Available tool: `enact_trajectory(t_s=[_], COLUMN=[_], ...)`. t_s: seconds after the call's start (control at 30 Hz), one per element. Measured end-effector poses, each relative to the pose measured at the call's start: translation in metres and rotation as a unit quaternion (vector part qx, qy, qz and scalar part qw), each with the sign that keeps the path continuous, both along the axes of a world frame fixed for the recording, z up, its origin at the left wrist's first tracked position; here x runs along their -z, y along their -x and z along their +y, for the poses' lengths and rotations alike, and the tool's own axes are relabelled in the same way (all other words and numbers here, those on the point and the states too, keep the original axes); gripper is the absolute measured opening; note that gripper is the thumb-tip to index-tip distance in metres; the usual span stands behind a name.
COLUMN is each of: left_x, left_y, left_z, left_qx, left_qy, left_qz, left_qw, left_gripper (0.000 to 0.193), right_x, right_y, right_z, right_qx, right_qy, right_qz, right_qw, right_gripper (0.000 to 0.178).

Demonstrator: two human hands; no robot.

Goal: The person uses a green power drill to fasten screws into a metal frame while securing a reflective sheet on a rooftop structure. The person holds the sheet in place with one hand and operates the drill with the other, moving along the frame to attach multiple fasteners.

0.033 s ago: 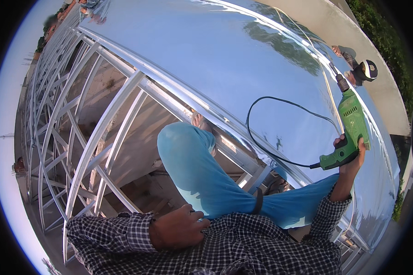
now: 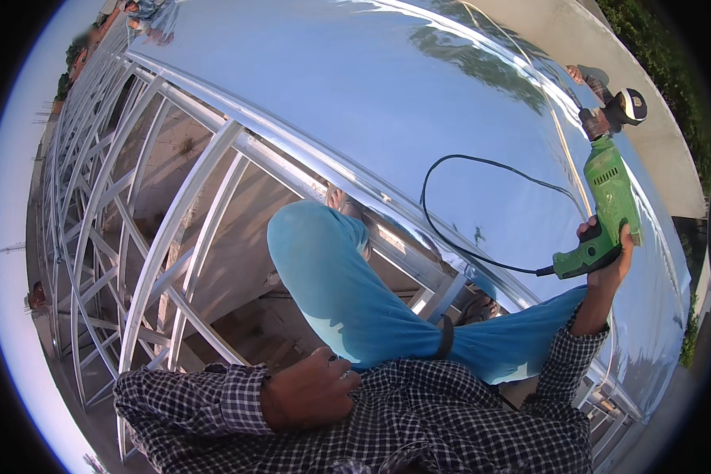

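Note:
My right hand (image 2: 613, 267) grips a green power drill (image 2: 611, 186) by its handle, out to the right over a shiny blue-silver sheet (image 2: 332, 95). The drill points away from me; its dark chuck (image 2: 594, 124) overlaps a co-worker's cap in the picture. A black cord (image 2: 450, 162) loops from the handle base across the sheet. My left hand (image 2: 312, 391) lies curled against my checked shirt, near my bent knee in blue trousers (image 2: 324, 268). Small pale spots show at its fingers; whether it holds something is hidden.
Curved metal framing (image 2: 146, 276) with open gaps spreads to my left, a lower floor beneath. A co-worker in a dark cap (image 2: 633, 107) is beyond the sheet at right; another person (image 2: 146, 12) is at the far left. A pale cable (image 2: 557, 126) crosses the sheet.
The drill has tipped slightly more upright and moved a little up in the picture, its tip now over the co-worker's cap. The whole view has shifted slightly. My left hand stays curled.

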State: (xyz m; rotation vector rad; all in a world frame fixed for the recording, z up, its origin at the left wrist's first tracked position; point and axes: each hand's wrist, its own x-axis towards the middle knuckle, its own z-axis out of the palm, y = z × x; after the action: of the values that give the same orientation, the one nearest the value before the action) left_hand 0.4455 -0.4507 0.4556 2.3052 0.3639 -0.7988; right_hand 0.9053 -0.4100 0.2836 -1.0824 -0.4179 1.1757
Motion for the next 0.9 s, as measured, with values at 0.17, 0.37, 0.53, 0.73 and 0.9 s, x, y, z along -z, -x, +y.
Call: enact_trajectory(t_s=[0.17,0.37,0.53,0.73,0.9], left_x=[0.001,0.020,0.002,-0.016,0.052], left_y=[-0.038,-0.053,-0.051,-0.061,-0.095], left_z=[-0.015,-0.004,0.020,0.064,0.081], left_qx=[0.078,0.112,0.060,-0.300,-0.543], left_qy=[-0.034,0.021,0.113,0.389,0.249], left_qz=[0.041,-0.111,-0.110,-0.133,-0.445], left_qw=[0.996,0.987,0.986,0.861,0.667], left_gripper=[0.010,0.009,0.019,0.011,0.025], right_x=[-0.025,-0.031,-0.029,-0.050,-0.119], right_y=[-0.023,-0.065,-0.062,-0.076,-0.116], right_z=[-0.010,-0.050,-0.065,-0.082,-0.116], right_qx=[0.028,0.073,0.172,0.227,0.182], right_qy=[-0.055,-0.092,-0.099,-0.082,-0.039], right_qz=[-0.086,-0.107,-0.108,-0.174,-0.446], right_qw=[0.994,0.987,0.974,0.955,0.875], right_gripper=[0.053,0.057,0.058,0.058,0.068])
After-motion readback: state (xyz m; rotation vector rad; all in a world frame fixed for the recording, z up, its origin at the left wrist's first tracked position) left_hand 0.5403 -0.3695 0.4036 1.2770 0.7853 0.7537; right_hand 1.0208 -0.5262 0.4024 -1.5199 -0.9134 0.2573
